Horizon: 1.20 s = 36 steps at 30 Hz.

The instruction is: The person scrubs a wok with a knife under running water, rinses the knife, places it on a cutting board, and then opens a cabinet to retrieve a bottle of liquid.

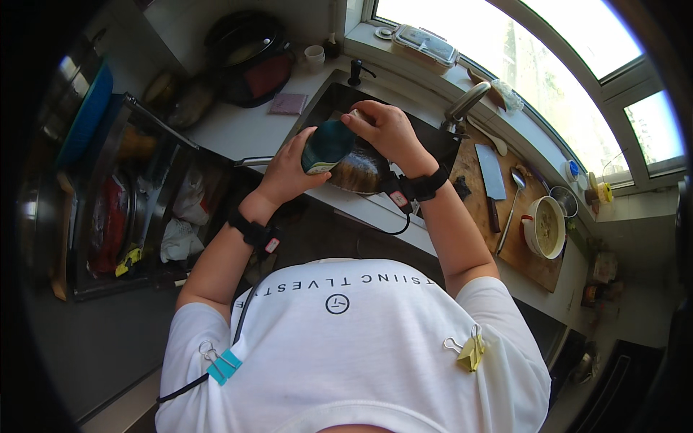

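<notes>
My left hand (292, 169) is wrapped round a dark green canister (328, 146), tilted over the sink. A pale label shows along the canister's lower edge. Close by its upper right side, my right hand (386, 133) is closed in a pinch. Something small and whitish shows at those fingertips, too little of it to name. Beneath both hands, a pan (359, 172) with a shiny, brownish inside rests at the dark sink (328, 97). A metal handle (253, 162) sticks out to the left over the counter edge.
Right of the sink, a wooden cutting board (469, 155) bears a cleaver (490, 177), a metal spoon (514, 202) and a white pot (543, 227) with pale contents. The faucet (468, 105) arches behind. An open drawer (137, 209) holding bags juts out at left.
</notes>
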Each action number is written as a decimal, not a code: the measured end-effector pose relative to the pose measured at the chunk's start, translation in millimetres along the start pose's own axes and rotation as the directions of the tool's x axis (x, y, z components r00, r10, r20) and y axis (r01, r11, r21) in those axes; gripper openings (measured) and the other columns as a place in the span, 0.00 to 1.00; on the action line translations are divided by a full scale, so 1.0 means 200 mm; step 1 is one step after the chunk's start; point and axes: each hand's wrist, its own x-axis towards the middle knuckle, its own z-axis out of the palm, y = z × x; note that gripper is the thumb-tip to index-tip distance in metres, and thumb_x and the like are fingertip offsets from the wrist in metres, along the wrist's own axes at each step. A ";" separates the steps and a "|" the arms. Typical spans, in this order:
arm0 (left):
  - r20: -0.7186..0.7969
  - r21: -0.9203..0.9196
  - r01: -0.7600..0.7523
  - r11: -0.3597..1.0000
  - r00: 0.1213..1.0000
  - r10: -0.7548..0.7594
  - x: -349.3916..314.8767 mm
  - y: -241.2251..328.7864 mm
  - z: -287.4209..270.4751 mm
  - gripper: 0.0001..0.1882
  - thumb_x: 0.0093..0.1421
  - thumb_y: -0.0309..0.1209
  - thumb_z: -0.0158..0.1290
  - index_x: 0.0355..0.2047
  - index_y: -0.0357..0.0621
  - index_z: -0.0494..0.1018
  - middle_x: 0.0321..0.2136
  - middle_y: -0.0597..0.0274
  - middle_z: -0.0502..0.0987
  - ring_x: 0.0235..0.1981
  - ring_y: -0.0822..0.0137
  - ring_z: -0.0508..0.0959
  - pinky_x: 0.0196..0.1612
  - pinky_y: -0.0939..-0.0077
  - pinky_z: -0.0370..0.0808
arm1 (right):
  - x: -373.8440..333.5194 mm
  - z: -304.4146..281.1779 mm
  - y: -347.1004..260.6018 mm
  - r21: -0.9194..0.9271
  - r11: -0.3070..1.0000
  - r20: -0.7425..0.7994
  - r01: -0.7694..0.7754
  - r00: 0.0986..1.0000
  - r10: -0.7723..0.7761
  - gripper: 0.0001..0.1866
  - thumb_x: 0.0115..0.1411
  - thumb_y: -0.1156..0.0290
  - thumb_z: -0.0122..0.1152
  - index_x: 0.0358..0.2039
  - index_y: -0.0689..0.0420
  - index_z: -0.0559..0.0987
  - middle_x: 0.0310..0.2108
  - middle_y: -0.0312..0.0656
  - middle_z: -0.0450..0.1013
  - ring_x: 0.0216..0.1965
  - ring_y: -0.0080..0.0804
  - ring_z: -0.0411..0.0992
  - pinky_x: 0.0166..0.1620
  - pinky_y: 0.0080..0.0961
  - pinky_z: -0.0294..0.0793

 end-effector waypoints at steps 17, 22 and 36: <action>0.355 -0.544 0.097 0.833 0.927 0.124 0.12 -0.11 -0.19 0.49 0.42 0.33 0.70 0.62 0.45 0.55 0.48 0.56 0.71 0.50 0.61 0.72 0.56 0.68 0.66 | 0.15 -0.08 -0.23 0.190 0.939 0.056 0.287 0.952 -0.302 0.17 0.57 0.62 0.64 0.45 0.56 0.77 0.31 0.42 0.75 0.30 0.32 0.74 0.35 0.24 0.75; 0.249 -0.549 0.036 0.835 0.961 0.123 0.19 -0.15 -0.22 0.47 0.44 0.31 0.69 0.62 0.44 0.55 0.50 0.54 0.70 0.51 0.59 0.71 0.57 0.67 0.66 | 0.23 -0.17 -0.25 -0.093 0.971 0.163 0.218 0.966 -0.201 0.22 0.60 0.69 0.63 0.55 0.53 0.72 0.41 0.39 0.71 0.42 0.27 0.72 0.43 0.24 0.76; 0.235 -0.470 -0.028 0.882 0.959 0.156 0.26 -0.26 -0.22 0.47 0.44 0.30 0.69 0.62 0.47 0.54 0.51 0.50 0.70 0.53 0.55 0.72 0.56 0.64 0.67 | 0.29 -0.10 -0.24 0.030 0.961 0.151 0.275 0.949 -0.277 0.20 0.59 0.71 0.63 0.52 0.52 0.75 0.48 0.39 0.68 0.45 0.32 0.72 0.47 0.28 0.74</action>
